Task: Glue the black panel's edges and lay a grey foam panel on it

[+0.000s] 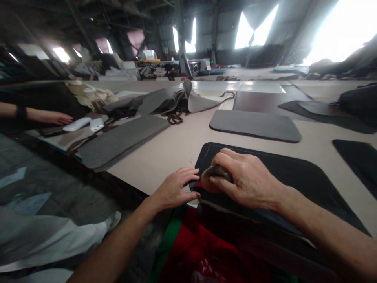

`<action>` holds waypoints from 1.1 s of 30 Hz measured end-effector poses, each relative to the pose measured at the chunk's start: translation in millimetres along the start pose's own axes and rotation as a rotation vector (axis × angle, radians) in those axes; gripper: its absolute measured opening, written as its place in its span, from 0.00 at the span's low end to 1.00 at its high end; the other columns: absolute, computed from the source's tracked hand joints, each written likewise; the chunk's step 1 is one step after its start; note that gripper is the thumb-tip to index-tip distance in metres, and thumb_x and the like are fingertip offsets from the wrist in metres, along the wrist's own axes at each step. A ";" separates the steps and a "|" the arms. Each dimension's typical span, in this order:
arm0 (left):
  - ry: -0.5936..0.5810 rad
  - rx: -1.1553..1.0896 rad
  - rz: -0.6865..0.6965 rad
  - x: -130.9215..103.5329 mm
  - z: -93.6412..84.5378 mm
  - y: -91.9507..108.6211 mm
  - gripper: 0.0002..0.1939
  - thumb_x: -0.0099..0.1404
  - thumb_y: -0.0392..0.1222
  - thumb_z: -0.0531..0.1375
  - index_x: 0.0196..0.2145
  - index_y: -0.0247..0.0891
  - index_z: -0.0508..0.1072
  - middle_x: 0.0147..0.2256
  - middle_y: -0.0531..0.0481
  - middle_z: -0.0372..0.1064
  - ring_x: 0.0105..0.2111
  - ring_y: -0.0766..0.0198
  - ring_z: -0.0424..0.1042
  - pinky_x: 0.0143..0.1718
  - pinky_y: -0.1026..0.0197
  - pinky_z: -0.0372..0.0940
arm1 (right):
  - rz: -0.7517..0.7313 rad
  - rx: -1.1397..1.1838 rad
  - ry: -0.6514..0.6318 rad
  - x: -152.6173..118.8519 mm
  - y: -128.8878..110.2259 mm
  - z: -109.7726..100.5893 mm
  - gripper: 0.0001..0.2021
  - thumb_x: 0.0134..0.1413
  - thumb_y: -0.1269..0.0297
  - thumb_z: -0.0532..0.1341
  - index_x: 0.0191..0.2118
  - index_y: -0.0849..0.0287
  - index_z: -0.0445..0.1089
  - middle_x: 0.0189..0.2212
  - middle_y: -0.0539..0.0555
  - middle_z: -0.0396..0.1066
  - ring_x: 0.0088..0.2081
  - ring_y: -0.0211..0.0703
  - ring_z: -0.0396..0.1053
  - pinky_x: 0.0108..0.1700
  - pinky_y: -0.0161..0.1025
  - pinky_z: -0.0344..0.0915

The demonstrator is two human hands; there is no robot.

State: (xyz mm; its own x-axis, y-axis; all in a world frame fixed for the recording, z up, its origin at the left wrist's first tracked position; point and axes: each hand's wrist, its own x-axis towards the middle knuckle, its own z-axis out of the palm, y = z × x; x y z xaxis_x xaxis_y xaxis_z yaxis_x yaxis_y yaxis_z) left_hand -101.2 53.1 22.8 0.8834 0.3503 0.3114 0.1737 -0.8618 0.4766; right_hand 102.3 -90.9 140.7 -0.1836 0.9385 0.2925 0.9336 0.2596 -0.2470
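Right hand [250, 181]: wrapped round brown tool [218, 176] | black mat [285, 167]: beneath grip | left hand [173, 189]: spread wide, left of grip

the black rounded panel [294, 175] has a thin pale line along its far edge; beyond it, a plain grey panel [255, 125]; left of it, pale-flecked grey sheets [123, 141].

I've got the right hand [249, 181] wrapped around some rounded brown thing [216, 177] on a black panel [297, 175], left hand [175, 188] loosely spread by its left end, grey panel [256, 125] just beyond, co-worker's hand [55, 117] far left
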 end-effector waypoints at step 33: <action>0.008 0.000 0.000 0.4 1.9 -0.2 0.26 0.58 0.45 0.73 0.52 0.41 0.72 0.61 0.45 0.64 0.61 0.53 0.62 0.64 0.48 0.60 | 0.048 -0.092 -0.084 4.5 -3.8 -16.0 0.04 0.59 0.64 0.56 0.38 0.56 0.65 0.34 0.51 0.68 0.31 0.42 0.64 0.31 0.39 0.48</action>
State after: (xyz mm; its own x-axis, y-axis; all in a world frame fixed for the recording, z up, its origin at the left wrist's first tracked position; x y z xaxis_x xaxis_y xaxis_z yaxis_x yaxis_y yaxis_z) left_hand -100.1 52.7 21.3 0.8801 0.3529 0.3176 0.1737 -0.8619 0.4764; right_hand 102.9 -91.3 157.8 -0.1592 0.9661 0.2032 0.9656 0.1952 -0.1716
